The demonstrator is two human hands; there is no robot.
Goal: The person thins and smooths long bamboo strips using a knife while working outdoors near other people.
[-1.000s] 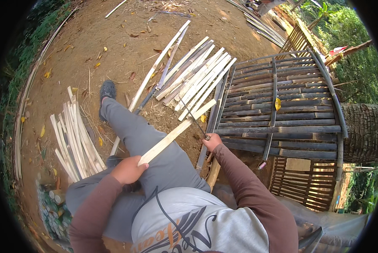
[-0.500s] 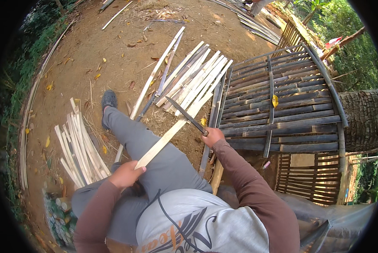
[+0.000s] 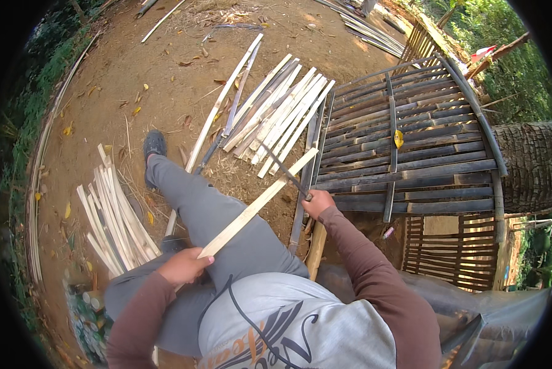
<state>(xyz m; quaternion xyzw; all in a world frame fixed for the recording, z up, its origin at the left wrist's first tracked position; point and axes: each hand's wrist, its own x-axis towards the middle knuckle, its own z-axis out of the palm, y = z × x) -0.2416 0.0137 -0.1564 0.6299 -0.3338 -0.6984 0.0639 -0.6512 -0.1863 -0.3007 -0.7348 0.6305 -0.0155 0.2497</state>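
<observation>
My left hand point(image 3: 182, 268) is closed around the near end of a long pale bamboo strip point(image 3: 242, 221), which slants up to the right across my raised thigh. In my right hand point(image 3: 319, 203) is the handle of a long knife point(image 3: 301, 188). Its thin dark blade points up and left and crosses the strip near the far end; whether it touches the strip I cannot tell. Beyond the blade, a row of split bamboo strips point(image 3: 288, 117) lies on the ground. To the left of my legs rests a second bundle of strips point(image 3: 119, 212).
A slatted dark bamboo bench point(image 3: 420, 147) stands close to my right hand, with a tree trunk point(image 3: 527, 166) behind it. My shoe point(image 3: 155, 144) is on the dirt ground. More long bamboo pieces point(image 3: 374, 37) lie at the far right, near a person's leg.
The knife in my right hand has shifted right, toward the strip's far end. The strip's far end has swung slightly right and down, while my left hand keeps its hold.
</observation>
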